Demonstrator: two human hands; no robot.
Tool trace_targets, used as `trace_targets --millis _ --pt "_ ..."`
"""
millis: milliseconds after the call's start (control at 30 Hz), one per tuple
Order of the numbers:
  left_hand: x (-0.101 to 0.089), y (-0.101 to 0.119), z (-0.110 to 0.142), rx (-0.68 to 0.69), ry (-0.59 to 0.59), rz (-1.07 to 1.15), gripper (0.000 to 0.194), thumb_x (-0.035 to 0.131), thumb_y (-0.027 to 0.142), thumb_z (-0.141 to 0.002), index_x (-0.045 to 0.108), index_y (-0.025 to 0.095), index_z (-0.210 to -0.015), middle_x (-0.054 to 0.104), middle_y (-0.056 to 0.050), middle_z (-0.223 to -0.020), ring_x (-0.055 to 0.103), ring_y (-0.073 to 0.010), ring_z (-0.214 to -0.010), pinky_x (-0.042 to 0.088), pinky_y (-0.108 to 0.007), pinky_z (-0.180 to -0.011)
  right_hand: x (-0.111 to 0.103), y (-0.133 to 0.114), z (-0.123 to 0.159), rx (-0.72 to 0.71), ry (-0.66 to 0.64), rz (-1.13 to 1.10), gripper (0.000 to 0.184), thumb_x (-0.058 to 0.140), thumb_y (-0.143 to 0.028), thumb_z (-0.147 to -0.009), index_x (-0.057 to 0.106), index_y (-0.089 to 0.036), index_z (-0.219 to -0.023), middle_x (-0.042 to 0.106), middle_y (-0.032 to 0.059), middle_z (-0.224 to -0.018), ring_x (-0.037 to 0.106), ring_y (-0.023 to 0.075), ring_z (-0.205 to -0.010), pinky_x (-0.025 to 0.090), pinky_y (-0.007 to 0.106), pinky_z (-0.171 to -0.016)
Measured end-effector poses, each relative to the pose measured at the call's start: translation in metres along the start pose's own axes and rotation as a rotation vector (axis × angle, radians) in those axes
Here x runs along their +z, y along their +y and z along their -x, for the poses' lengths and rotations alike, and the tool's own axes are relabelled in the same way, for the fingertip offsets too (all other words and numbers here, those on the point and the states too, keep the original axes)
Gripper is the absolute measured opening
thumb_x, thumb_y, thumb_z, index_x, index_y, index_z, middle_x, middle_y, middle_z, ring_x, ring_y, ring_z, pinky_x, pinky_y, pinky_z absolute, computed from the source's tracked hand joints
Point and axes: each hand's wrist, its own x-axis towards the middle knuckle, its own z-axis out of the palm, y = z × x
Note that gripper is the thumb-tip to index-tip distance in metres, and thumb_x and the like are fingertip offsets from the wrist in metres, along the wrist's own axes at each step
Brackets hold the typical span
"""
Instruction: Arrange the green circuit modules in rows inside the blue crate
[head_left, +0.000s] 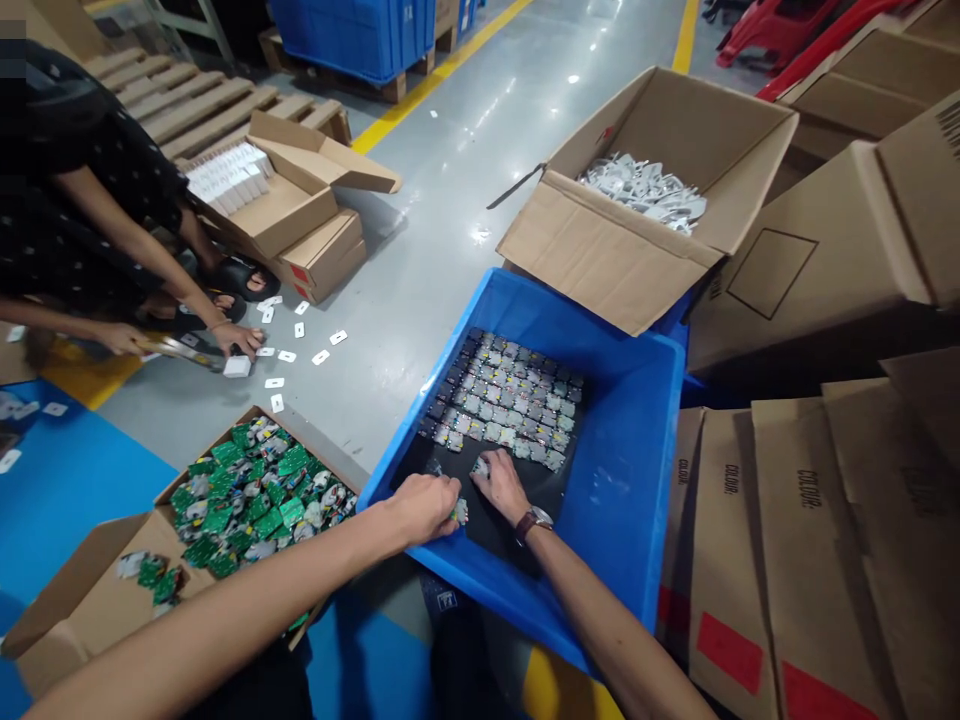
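Note:
Inside a blue plastic bin (pixel 622 440), small grey electronic modules (pixel 517 390) lie in close rows on a dark sheet (pixel 499 520). My left hand (pixel 426 507), above the bin's near-left edge, is closed on a small grey circuit module (pixel 460 512). My right hand (pixel 501 482), with a watch (pixel 534 522) at the wrist, reaches down to the sheet just below the rows. Its fingers pinch another grey module (pixel 480 467), mostly covered by the fingertips. To the left, an open carton (pixel 90 630) holds a heap of green circuit boards (pixel 262 480) with grey parts.
A carton of white plastic parts (pixel 645 195) leans over the bin's far side. Tall cartons (pixel 795 540) crowd the right. At left, a co-worker's hands (pixel 236 338) are near white pieces (pixel 300 330) scattered on the floor, beside a carton of white boxes (pixel 300 225).

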Motion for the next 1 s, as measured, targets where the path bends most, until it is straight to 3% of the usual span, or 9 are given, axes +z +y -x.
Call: trace_targets --millis 100,167,467,533,600,667,700,867,1000 --pt "0.003 0.003 -0.012 -0.022 -0.033 0.003 0.031 0.067 0.038 -0.084 0.059 0.017 -0.106 0.072 -0.016 -0.106 0.074 -0.0342 -0.095 0.058 -0.04 -0.078 0.002 -0.001 -0.007 -0.092 0.093 -0.074 0.044 0.051 -0.01 -0.082 0.058 -0.017 -0.126 0.056 0.0143 -0.129 0.05 0.0269 -0.123 0.043 0.04 -0.107" --pt "0.004 0.002 -0.014 -0.042 -0.057 0.004 0.033 0.067 0.039 -0.084 0.059 0.017 -0.106 0.073 -0.016 -0.106 0.074 -0.0346 -0.096 0.058 -0.04 -0.08 0.004 -0.002 -0.008 -0.045 0.151 -0.082 0.047 0.051 -0.011 -0.082 0.057 -0.017 -0.128 0.056 0.0153 -0.129 0.05 0.029 -0.123 0.043 0.043 -0.107" --pt "0.002 -0.008 -0.013 -0.138 -0.085 0.065 0.042 0.068 0.044 -0.083 0.061 0.014 -0.112 0.075 -0.02 -0.103 0.073 -0.0392 -0.098 0.057 -0.043 -0.081 -0.002 -0.027 -0.013 0.211 0.186 -0.42 0.037 0.067 -0.045 -0.084 0.063 -0.017 -0.108 0.064 0.0141 -0.11 0.061 0.0286 -0.105 0.052 0.044 -0.095" --pt "0.0 -0.008 -0.014 -0.151 -0.074 0.096 0.042 0.067 0.045 -0.084 0.062 0.015 -0.113 0.075 -0.02 -0.104 0.073 -0.0386 -0.1 0.057 -0.042 -0.082 -0.008 -0.039 -0.009 0.301 0.074 -0.685 0.043 0.065 -0.057 -0.085 0.064 -0.018 -0.103 0.065 0.0112 -0.102 0.065 0.0253 -0.094 0.056 0.042 -0.087" --pt "-0.001 -0.007 -0.016 -0.154 -0.056 0.136 0.04 0.063 0.046 -0.088 0.062 0.017 -0.116 0.075 -0.018 -0.107 0.073 -0.0358 -0.103 0.056 -0.039 -0.084 -0.012 -0.047 -0.002 0.341 -0.203 -1.014 0.05 0.06 -0.066 -0.085 0.065 -0.018 -0.101 0.067 0.0073 -0.09 0.066 0.021 -0.08 0.059 0.038 -0.074" --pt "-0.002 -0.007 -0.017 -0.154 -0.037 0.175 0.037 0.058 0.047 -0.092 0.064 0.02 -0.117 0.076 -0.015 -0.11 0.072 -0.0328 -0.106 0.055 -0.036 -0.086 -0.014 -0.048 0.004 0.339 -0.425 -1.23 0.051 0.062 -0.066 -0.084 0.066 -0.018 -0.1 0.067 0.0051 -0.083 0.066 0.0185 -0.072 0.058 0.034 -0.066" --pt "-0.002 -0.007 -0.018 -0.156 -0.029 0.189 0.036 0.057 0.048 -0.093 0.065 0.021 -0.116 0.076 -0.015 -0.111 0.072 -0.0323 -0.107 0.055 -0.036 -0.088 -0.015 -0.046 0.005 0.349 -0.442 -1.254 0.048 0.065 -0.063 -0.084 0.066 -0.017 -0.1 0.067 0.0047 -0.081 0.066 0.0179 -0.069 0.058 0.033 -0.064" --pt "-0.001 -0.013 -0.02 -0.207 -0.006 0.22 0.039 0.061 0.047 -0.091 0.066 0.017 -0.115 0.074 -0.018 -0.115 0.07 -0.0346 -0.112 0.054 -0.037 -0.089 -0.024 -0.009 -0.004 0.382 -0.09 -0.694 0.03 0.07 -0.034 -0.079 0.066 -0.019 -0.105 0.071 0.0071 -0.095 0.07 0.0202 -0.084 0.057 0.034 -0.078" --pt "0.001 -0.017 -0.02 -0.22 -0.001 0.238 0.04 0.059 0.047 -0.092 0.066 0.017 -0.117 0.074 -0.018 -0.115 0.07 -0.0345 -0.111 0.054 -0.037 -0.088 -0.03 0.018 -0.009 0.2 -0.14 -0.347 0.051 0.066 -0.016 -0.073 0.062 -0.017 -0.124 0.07 0.0106 -0.114 0.066 0.022 -0.106 0.05 0.035 -0.095"
